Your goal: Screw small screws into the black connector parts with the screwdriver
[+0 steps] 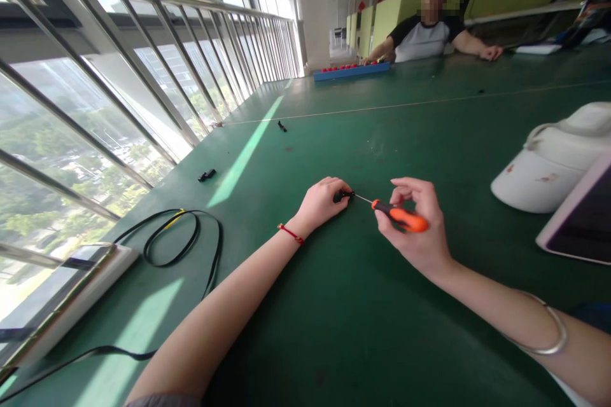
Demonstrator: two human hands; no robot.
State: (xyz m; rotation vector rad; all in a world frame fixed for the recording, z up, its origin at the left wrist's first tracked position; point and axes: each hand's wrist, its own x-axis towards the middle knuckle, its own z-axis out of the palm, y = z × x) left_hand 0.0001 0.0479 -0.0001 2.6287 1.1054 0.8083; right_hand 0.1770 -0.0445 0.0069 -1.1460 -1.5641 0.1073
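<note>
My left hand [323,200], with a red string bracelet at its wrist, is closed on a small black part [342,195] low over the green table [296,305]. The part's exact kind is too small to make out. In my right hand [420,229] is a screwdriver [403,215] with an orange and black handle. Its thin metal shaft points left, and the tip meets the black part. The right thumb is below the handle and the fingers curl above it.
Small black pieces [207,175] lie on the left. A looped black cable [186,254] runs beside a framed panel [71,305] by the railing. To the right are a white jug [548,165] and a tablet [582,222]. Across the table sits a person [424,38] near a blue rack [351,72].
</note>
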